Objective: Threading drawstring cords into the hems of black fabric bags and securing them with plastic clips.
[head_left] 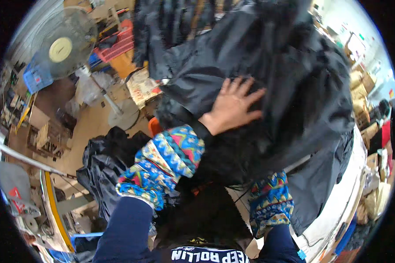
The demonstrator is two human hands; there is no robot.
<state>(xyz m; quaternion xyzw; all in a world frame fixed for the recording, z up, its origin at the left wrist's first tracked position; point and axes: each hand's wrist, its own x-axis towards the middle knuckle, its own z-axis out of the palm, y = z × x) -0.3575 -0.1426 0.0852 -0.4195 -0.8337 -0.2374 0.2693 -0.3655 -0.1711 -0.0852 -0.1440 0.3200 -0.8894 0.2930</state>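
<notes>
A large black garment (294,92) of thin, slightly shiny fabric spreads in loose folds over the space before me. My left hand (237,105) lies palm down on it, fingers spread and stretched out, nothing held. A blue patterned sleeve cover (169,158) wraps my left forearm. On the right, a matching sleeve cover (272,204) runs up beneath the garment's near edge. That cloth hides my right hand, so its fingers do not show.
A standing fan (60,49) rises at the far left, near a blue crate (37,76) and a red basket (118,43). Black cloth (112,162) is heaped left of my arm. White tabletop (333,206) shows on the right, with packages (364,87) piled beyond.
</notes>
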